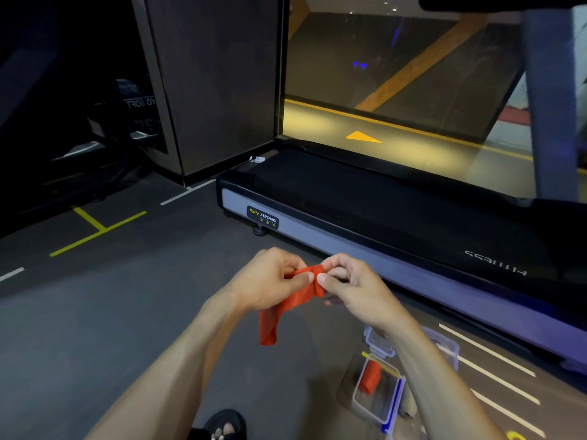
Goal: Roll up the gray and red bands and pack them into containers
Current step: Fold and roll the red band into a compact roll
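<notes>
hands meet above the floor: left hand [273, 281] and right hand [346, 284] each pinch the red band [286, 308], its rolled end between the fingertips, loose tail hanging. clear container [378, 392] below holds another red roll [370, 377].

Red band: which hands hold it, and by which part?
Both hands, left hand and right hand, pinch the red band at its partly rolled top end; the rest hangs loose.

The right forearm [422, 369] hides part of the clear containers [378, 395]; gray bands cannot be made out inside them.
</notes>
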Demonstrator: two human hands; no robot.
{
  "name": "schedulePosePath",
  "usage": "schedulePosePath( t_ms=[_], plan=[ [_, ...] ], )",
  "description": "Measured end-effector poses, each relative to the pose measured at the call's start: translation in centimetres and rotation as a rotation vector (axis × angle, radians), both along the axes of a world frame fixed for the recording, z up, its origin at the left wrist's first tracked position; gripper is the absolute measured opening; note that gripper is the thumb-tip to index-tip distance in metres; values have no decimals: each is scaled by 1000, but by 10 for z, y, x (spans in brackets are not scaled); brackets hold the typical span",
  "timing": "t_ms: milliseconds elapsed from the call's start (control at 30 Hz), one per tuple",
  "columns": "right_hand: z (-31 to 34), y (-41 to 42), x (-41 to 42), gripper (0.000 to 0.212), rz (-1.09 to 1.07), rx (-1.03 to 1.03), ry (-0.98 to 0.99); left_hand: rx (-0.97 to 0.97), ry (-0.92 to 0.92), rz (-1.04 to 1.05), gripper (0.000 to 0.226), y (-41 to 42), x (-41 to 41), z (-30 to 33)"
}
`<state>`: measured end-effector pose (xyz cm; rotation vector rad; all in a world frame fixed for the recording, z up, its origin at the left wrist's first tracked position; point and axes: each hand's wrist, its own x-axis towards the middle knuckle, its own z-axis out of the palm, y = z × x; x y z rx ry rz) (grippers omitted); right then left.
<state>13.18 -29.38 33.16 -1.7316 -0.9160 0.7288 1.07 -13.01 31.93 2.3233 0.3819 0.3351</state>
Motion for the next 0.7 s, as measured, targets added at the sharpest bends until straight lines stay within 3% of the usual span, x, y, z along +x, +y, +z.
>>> schedulePosePath(
  t_ms=[100, 433, 700],
  plan=[
    [0, 1, 1, 7, -40, 18, -20, -53, 15, -14, 26, -1, 1, 0],
    [-3, 0, 4, 9, -116, 42, -93, 112, 67, -15, 27, 4, 1, 3],
    [-2, 3, 5, 18, -134, 84, -48, -83, -35, -116, 26, 1, -1, 2]
  ],
)
